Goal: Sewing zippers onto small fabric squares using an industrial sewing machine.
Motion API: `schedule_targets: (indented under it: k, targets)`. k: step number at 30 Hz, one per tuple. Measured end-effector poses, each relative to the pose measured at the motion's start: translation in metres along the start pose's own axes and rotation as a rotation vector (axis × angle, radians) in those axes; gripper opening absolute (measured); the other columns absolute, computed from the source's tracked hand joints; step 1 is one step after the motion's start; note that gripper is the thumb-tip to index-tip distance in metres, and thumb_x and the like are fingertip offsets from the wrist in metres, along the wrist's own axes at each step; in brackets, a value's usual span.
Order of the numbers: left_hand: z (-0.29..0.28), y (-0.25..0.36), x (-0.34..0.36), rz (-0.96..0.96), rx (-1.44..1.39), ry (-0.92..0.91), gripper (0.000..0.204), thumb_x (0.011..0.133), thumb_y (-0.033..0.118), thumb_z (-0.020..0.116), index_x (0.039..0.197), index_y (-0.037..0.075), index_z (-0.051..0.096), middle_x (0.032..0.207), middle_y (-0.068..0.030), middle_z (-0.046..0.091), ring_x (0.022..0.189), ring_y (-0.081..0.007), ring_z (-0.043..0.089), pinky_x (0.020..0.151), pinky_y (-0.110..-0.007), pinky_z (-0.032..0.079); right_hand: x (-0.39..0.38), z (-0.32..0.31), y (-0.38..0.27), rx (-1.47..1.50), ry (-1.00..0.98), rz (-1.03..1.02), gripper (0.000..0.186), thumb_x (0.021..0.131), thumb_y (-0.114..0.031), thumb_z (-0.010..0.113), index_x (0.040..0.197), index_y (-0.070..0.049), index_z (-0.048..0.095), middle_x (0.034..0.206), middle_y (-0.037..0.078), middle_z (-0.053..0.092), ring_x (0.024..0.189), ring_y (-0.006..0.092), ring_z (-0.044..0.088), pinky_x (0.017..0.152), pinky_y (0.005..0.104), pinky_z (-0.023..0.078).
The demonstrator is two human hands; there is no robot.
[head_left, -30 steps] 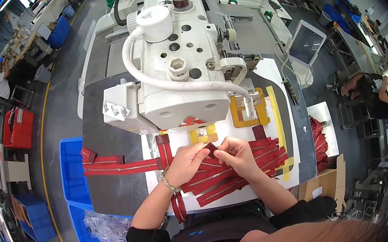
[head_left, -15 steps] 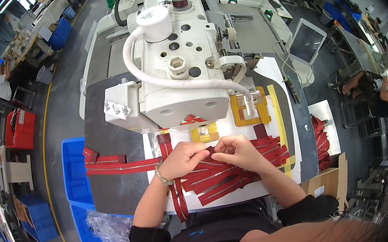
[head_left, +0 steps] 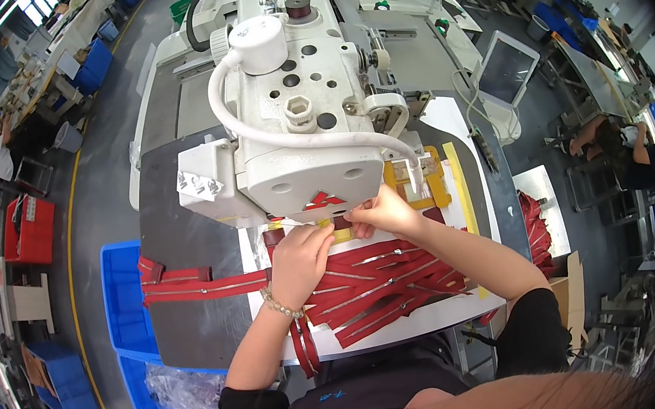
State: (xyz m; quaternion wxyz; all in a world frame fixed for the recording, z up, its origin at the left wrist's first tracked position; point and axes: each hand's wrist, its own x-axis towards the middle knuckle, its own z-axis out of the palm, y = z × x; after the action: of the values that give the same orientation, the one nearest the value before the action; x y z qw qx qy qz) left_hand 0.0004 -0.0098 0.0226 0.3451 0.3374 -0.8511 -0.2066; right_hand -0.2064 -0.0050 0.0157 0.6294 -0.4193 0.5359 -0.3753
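Under the head of a large white sewing machine (head_left: 315,173), my left hand (head_left: 302,259) and my right hand (head_left: 387,215) are closed, fingertips almost together. Between them is a small dark red fabric piece (head_left: 340,222), above a yellow clamp plate (head_left: 343,235). Fingertips partly hide the piece, and the machine head hides the needle. In front of my hands lies a fanned pile of red zippers (head_left: 388,286) with metal teeth. A further red zipper strip (head_left: 305,346) hangs over the front edge below my left wrist, and another zipper strip (head_left: 214,287) stretches left.
A yellow frame (head_left: 436,182) lies right of the machine head, near a screen (head_left: 507,69). More red zippers (head_left: 536,231) sit at the right edge. Blue bins (head_left: 128,313) stand left of the table, and a cardboard box (head_left: 572,288) at right. Other people sit farther off.
Both hands have moved forward from over the zipper pile to under the machine head. The small dark red piece now shows between my fingertips at the yellow plate.
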Motion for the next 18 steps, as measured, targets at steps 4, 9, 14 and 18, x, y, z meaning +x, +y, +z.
schedule_targets:
  k: [4, 9, 14, 18]
  targets:
    - [0.003, -0.001, -0.002, 0.083, 0.134, -0.055, 0.023, 0.079, 0.008, 0.064, 0.101, 0.003, 0.065, 0.095, -0.0087, 0.065, 0.088, -0.0248, 0.06, 0.077, -0.035, 0.047, 0.004, 0.003, -0.001, -0.064, 0.0, 0.033, 0.018, 0.083, -0.012, 0.063, 0.073, 0.002, 0.06, 0.063, 0.01, 0.064, 0.053, 0.0149, 0.064, 0.047, 0.0247, 0.052]
    - [0.01, -0.002, -0.003, 0.15, 0.309, -0.121, 0.031, 0.077, 0.009, 0.064, 0.108, 0.002, 0.062, 0.109, -0.0076, 0.062, 0.102, -0.0225, 0.057, 0.089, -0.037, 0.041, 0.009, 0.004, -0.004, -0.109, 0.008, 0.086, 0.016, 0.081, -0.01, 0.062, 0.074, 0.004, 0.061, 0.062, 0.012, 0.064, 0.053, 0.0173, 0.065, 0.047, 0.0262, 0.053]
    - [0.014, -0.001, -0.002, 0.155, 0.362, -0.166, 0.033, 0.077, 0.012, 0.065, 0.108, 0.002, 0.062, 0.113, -0.0059, 0.061, 0.107, -0.0197, 0.055, 0.093, -0.04, 0.038, 0.013, 0.0, -0.008, -0.137, -0.014, 0.128, 0.016, 0.08, -0.009, 0.062, 0.074, 0.006, 0.061, 0.063, 0.014, 0.064, 0.053, 0.0189, 0.065, 0.047, 0.0275, 0.055]
    - [0.013, -0.003, 0.001, 0.185, 0.428, -0.201, 0.036, 0.076, 0.018, 0.068, 0.108, 0.002, 0.062, 0.112, -0.0048, 0.061, 0.107, -0.0174, 0.054, 0.093, -0.04, 0.036, 0.015, -0.002, -0.011, -0.151, -0.055, 0.142, 0.015, 0.08, -0.009, 0.062, 0.074, 0.006, 0.061, 0.063, 0.014, 0.064, 0.053, 0.0194, 0.066, 0.047, 0.0281, 0.054]
